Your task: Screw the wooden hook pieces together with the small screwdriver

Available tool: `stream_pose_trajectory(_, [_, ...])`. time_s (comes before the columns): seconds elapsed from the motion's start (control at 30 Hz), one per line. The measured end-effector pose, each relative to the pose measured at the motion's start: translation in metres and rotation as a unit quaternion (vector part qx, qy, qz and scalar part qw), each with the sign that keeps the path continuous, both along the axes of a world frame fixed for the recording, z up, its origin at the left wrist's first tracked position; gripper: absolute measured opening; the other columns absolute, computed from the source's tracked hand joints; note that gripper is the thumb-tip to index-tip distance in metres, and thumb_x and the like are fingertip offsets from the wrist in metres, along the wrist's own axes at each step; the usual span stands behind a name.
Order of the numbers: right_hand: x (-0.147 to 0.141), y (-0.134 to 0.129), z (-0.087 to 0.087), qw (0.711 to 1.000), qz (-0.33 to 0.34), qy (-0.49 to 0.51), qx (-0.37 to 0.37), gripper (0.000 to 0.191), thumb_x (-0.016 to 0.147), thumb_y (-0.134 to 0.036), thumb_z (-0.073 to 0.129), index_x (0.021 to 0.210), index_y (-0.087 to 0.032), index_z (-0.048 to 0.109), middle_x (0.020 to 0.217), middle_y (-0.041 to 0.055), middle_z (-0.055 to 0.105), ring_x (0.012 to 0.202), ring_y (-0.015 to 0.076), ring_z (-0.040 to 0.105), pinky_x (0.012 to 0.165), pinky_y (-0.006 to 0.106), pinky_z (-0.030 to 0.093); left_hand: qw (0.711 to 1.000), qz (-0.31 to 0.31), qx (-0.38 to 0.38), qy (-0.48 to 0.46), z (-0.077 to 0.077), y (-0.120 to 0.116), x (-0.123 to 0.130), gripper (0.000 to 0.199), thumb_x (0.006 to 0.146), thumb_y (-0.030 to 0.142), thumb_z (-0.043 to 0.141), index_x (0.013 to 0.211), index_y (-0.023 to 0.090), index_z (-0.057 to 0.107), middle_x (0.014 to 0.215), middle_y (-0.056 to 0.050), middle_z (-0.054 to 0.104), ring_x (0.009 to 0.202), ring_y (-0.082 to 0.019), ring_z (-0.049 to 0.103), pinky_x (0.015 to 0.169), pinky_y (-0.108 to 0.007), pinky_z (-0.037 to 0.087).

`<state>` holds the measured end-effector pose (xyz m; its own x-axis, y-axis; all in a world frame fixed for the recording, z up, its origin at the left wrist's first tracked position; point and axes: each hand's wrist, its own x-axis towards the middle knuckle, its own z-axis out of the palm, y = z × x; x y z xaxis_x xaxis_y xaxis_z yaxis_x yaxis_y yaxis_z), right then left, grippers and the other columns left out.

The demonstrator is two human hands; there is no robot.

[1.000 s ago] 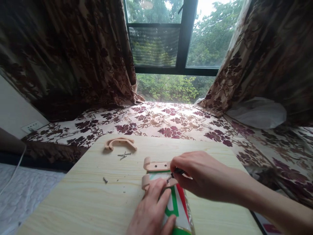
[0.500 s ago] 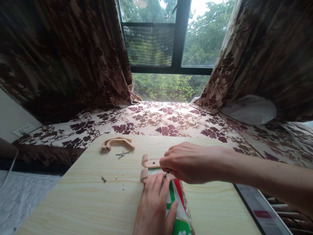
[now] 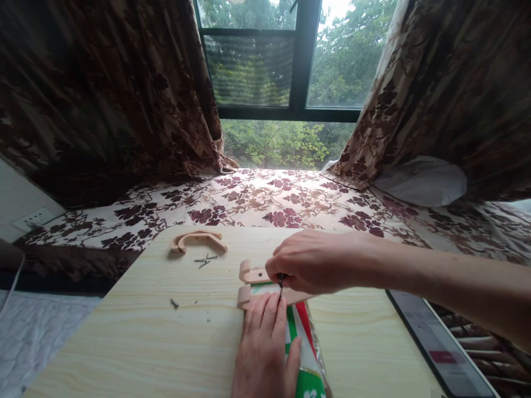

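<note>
My right hand (image 3: 309, 262) is closed in a fist around a screwdriver (image 3: 281, 284), whose thin dark shaft points down at a light wooden hook (image 3: 245, 297). My left hand (image 3: 265, 345) lies flat with fingers stretched out, its fingertips on that hook and its palm over a green, white and red packet (image 3: 309, 381). The hook rests across the packet's far end. Just beyond lies a second wooden hook (image 3: 253, 273), with a dark hole showing and its right part hidden by my right hand. The screwdriver's tip is at my left fingertips, partly hidden.
More curved wooden hooks (image 3: 199, 237) lie at the table's far left, with several screws (image 3: 204, 260) beside them. A single screw (image 3: 174, 303) lies nearer me. A tablet-like screen (image 3: 431, 342) sits at the right edge of the pale wooden table (image 3: 145, 342).
The screwdriver has gone from slanted to nearly upright, and my right hand has shifted slightly up and left. My left hand stays on the hook. The view has shifted slightly.
</note>
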<state>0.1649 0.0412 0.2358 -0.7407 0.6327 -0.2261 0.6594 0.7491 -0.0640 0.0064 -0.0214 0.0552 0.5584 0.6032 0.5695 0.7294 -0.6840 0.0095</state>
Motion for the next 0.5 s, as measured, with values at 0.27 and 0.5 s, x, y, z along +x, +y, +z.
stream_pose_trajectory(0.27, [0.003, 0.002, -0.002, 0.999, -0.007, 0.014, -0.037, 0.018, 0.082, -0.012, 0.049, 0.087, -0.018, 0.066, 0.07, 0.0023, 0.063, 0.057, 0.0122, 0.046, 0.051, 0.025, 0.031, 1.0, 0.006, 0.015, 0.01, -0.002, 0.001, 0.002, 0.051, 0.077, 0.025, 0.057, 0.124, 0.006, 0.052, 0.123, -0.017, 0.06, 0.115, -0.032, 0.054, 0.089, -0.045, 0.052])
stream_pose_trajectory(0.5, [-0.008, 0.005, 0.0, 1.0, 0.009, -0.024, 0.011, 0.02, 0.079, -0.016, 0.052, 0.093, -0.016, 0.066, 0.074, 0.0044, 0.065, 0.055, 0.0131, 0.047, 0.049, 0.028, 0.026, 0.999, -0.006, 0.004, 0.043, -0.006, 0.002, -0.005, 0.053, 0.083, 0.031, 0.056, 0.13, 0.008, 0.048, 0.13, -0.016, 0.055, 0.121, -0.031, 0.05, 0.095, -0.043, 0.049])
